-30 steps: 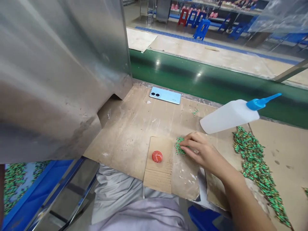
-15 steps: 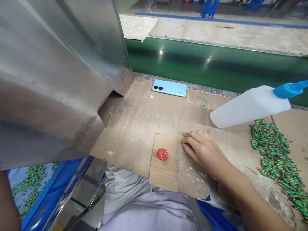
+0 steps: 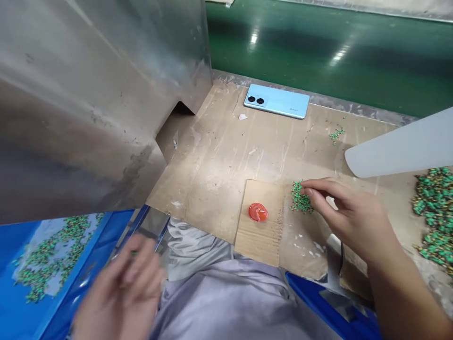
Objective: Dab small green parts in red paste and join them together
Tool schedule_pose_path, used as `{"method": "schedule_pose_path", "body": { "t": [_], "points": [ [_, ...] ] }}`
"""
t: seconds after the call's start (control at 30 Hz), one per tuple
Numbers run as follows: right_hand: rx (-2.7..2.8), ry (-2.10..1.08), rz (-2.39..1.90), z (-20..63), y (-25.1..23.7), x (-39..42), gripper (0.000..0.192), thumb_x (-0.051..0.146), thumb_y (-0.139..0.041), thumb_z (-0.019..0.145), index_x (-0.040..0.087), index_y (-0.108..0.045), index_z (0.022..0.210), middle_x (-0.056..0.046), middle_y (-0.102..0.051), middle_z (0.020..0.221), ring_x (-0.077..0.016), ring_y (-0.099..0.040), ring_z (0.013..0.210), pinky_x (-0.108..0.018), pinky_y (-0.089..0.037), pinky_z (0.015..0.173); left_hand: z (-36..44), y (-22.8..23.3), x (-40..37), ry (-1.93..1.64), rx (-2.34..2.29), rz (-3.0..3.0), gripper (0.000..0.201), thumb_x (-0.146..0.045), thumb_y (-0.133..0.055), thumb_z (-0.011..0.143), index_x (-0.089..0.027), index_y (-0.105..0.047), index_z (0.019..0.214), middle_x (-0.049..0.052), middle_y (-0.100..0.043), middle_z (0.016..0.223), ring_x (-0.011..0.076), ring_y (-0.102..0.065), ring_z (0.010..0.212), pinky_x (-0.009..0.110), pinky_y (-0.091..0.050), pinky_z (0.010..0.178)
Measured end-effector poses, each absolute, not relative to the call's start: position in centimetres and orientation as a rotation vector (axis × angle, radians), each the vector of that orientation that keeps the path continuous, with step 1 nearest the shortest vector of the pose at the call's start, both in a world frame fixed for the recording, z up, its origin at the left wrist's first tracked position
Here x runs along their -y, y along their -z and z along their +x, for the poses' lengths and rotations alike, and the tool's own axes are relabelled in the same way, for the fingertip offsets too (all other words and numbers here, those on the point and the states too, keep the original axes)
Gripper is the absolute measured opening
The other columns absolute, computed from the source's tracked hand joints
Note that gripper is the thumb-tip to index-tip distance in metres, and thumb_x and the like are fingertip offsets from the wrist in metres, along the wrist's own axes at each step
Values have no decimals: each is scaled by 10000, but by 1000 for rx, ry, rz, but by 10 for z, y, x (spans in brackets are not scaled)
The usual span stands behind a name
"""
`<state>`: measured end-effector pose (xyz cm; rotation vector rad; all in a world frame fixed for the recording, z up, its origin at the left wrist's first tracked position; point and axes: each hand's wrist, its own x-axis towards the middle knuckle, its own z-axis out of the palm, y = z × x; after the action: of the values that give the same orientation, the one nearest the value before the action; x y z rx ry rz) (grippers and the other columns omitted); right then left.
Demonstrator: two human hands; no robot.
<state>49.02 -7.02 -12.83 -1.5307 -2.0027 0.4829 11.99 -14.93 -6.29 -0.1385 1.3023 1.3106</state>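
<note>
And the bare right hand (image 3: 348, 215) is right at the small heap of tiny green pieces (image 3: 300, 199)! The bare left hand (image 3: 123, 285) blurs, low; a glossy red disc (image 3: 258, 212) sits on tan cardboard (image 3: 260, 243).

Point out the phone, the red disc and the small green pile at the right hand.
Phone (image 3: 277, 101): head view, middle of its back.
Red disc (image 3: 258, 212): head view, glossy top.
Small green pile (image 3: 299, 200): head view, its middle.

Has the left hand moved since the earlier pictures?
Yes, rightward against the blue tray: half a second ago the left hand was out of view; now it shows at the tray's right edge.
</note>
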Motion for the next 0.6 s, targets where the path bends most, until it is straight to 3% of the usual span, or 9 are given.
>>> {"method": "schedule_pose_path", "body": {
  "t": [0.1,0.2,0.27,0.4,0.6],
  "points": [
    [2114,-462,-1531,500,131,67,152,279,-592,1048,266,-729,1112,-51,-802,1045,-231,-758,875,-354,-578,780,166,83,149,-1055,-938,-201,159,-106,-801,859,-152,-650,837,-54,-553,666,44,-513,472,154,-504,464],
    [2166,-513,-1560,509,129,67,147,304,-604,1031,252,-737,1069,-37,-796,927,-207,-726,724,-345,-553,678,197,96,140,-875,-728,-251,183,-182,-851,839,-131,-677,817,-9,-632,721,56,-573,511,138,-467,450],
    [2150,-556,-1600,513,124,68,145,320,-617,1021,255,-741,1059,-23,-792,873,-190,-698,648,-332,-525,614,209,100,134,-802,-686,-240,186,-208,-836,869,-128,-683,801,9,-654,734,71,-611,528,135,-444,441],
    [2085,-634,-1563,516,113,69,151,361,-621,1037,269,-741,1029,-61,-795,1040,-213,-720,787,-322,-506,591,225,98,127,-753,-670,-151,100,-172,-782,911,-99,-743,855,52,-708,762,95,-668,583,145,-460,491],
    [1846,-718,-1521,507,110,75,54,318,-730,985,286,-765,959,-39,-783,909,-210,-716,746,-322,-575,626,246,101,122,-742,-648,-43,113,-184,-778,852,-84,-782,905,84,-728,817,103,-651,635,172,-434,536]
  ]
}}
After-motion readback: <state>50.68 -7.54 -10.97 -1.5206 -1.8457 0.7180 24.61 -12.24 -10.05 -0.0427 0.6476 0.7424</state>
